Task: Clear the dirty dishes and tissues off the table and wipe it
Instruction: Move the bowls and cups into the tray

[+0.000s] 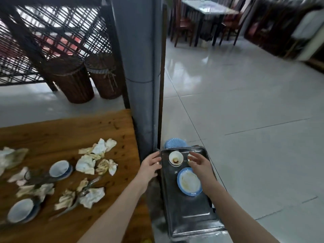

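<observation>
While the left hand (150, 165) reaches to the far left corner of a metal tray (191, 213), its thumb lies over the rim and its fingers run along the edge just below; whether they actually pinch the rim cannot be told. The right hand (201, 163) hovers over the tray's far end with its fingers spread and relaxed, holding nothing. Just left of that hand a small white sauce dish (175, 157) with a brown smear inside sits on the tray. A second small white piece shows only as a sliver behind the right hand's fingers. Nearer the camera on the tray lies a blue-rimmed plate (189, 182) streaked with pale residue, partly under the right wrist. Beyond the tray's far edge a ribbed blue dish (172, 143) pokes out at a lower level. The tray stands just beside the right edge of a wooden table (70, 134), which carries the rest of the mess: crumpled, stained tissues (87, 163) scattered across its middle and left, a blue-rimmed bowl (59, 168) among them, another blue-rimmed bowl (21, 210) at the near left, and a blurred metal spoon (87, 186) lying between the tissue wads. A grey pillar (140, 67) rises at the table's far right corner, two woven baskets (73, 85) stand on the pale tiled floor (245, 102) behind the table, and a dark dining table with chairs (206, 9) stands well apart at the back.
</observation>
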Motion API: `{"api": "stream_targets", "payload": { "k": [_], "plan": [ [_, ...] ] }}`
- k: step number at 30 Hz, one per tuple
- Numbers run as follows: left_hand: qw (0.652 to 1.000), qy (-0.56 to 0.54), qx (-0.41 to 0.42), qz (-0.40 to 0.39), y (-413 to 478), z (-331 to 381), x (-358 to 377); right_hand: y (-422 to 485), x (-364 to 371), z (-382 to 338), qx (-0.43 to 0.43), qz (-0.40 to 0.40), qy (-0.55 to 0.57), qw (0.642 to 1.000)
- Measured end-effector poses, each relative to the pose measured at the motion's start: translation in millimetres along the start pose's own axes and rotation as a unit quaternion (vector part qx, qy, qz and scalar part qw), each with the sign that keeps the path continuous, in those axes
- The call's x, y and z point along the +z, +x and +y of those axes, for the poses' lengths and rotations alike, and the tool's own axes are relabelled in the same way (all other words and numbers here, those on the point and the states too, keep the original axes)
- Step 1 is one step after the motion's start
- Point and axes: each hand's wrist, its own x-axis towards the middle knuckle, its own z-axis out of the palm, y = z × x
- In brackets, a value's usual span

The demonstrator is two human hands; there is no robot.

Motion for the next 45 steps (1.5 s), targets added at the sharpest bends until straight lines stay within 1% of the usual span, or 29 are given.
{"api": "stream_targets", "payload": {
  "k": [4, 8, 14, 19, 22, 24, 27, 30, 33, 36, 40, 45],
  "plan": [
    [1.000, -0.007, 0.024, 0.005, -46, -2, -44, -37, 33, -11, -0.020, -0.007, -0.008, 1.000],
    [0.999, -0.013, 0.027, 0.013, -79, -9, -85, -68, 64, -19, -0.024, -0.021, -0.014, 0.999],
    [0.998, -0.040, 0.019, 0.052, -117, -31, -139, -102, 102, -30, -0.033, -0.075, -0.035, 0.996],
    [0.989, -0.081, 0.021, 0.122, -150, -48, -170, -120, 128, -39, -0.043, -0.104, -0.027, 0.993],
    [0.981, -0.107, 0.018, 0.162, -169, -61, -182, -129, 142, -37, -0.041, -0.151, -0.028, 0.987],
    [0.974, -0.121, 0.015, 0.193, -185, -71, -189, -136, 154, -32, -0.038, -0.183, -0.048, 0.981],
    [0.962, -0.141, 0.002, 0.233, -209, -88, -201, -150, 177, -23, -0.022, -0.206, -0.067, 0.976],
    [0.948, -0.163, -0.008, 0.273, -229, -103, -222, -163, 204, -19, -0.002, -0.229, -0.076, 0.970],
    [0.934, -0.176, -0.009, 0.310, -246, -115, -249, -175, 237, -19, -0.004, -0.263, -0.096, 0.960],
    [0.932, -0.173, -0.009, 0.319, -256, -124, -276, -185, 276, -19, -0.013, -0.272, -0.110, 0.956],
    [0.935, -0.174, -0.015, 0.310, -254, -134, -321, -190, 331, -11, -0.018, -0.262, -0.131, 0.956],
    [0.943, -0.172, -0.031, 0.283, -241, -144, -385, -202, 389, 7, 0.028, -0.245, -0.116, 0.962]
  ]
}}
